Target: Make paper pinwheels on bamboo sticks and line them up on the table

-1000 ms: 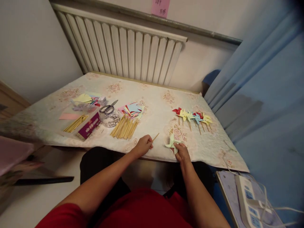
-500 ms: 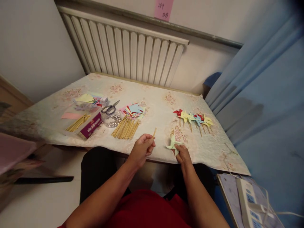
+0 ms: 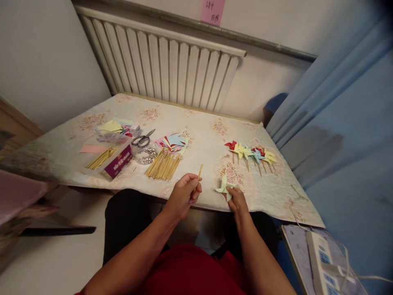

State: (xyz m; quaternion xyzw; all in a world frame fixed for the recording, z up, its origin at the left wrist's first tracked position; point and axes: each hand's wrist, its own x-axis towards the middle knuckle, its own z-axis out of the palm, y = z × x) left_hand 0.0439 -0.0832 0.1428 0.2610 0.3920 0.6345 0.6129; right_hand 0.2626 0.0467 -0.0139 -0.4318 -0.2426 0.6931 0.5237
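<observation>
My left hand (image 3: 183, 195) is closed around a thin wooden stick (image 3: 199, 171), whose tip points up and away above the table's front edge. My right hand (image 3: 236, 200) pinches a pale green paper pinwheel (image 3: 224, 185) that rests on the flowered tablecloth (image 3: 202, 143). The two hands are a short gap apart near the front edge. A pile of wooden sticks (image 3: 163, 164) lies to the left of my left hand. A row of several finished pinwheels on sticks (image 3: 251, 154) lies beyond my right hand.
Cut coloured paper squares (image 3: 173, 141), scissors (image 3: 143, 138) on a round clear container (image 3: 144, 154), a purple box (image 3: 118, 159), more sticks (image 3: 100, 158) and paper sheets (image 3: 112, 127) lie at the left. A radiator (image 3: 166, 61) stands behind. A power strip (image 3: 324, 262) sits at lower right.
My left hand has lifted off the table and drawn back toward me, tilting the stick more upright. My right hand and the green pinwheel have stayed almost in place.
</observation>
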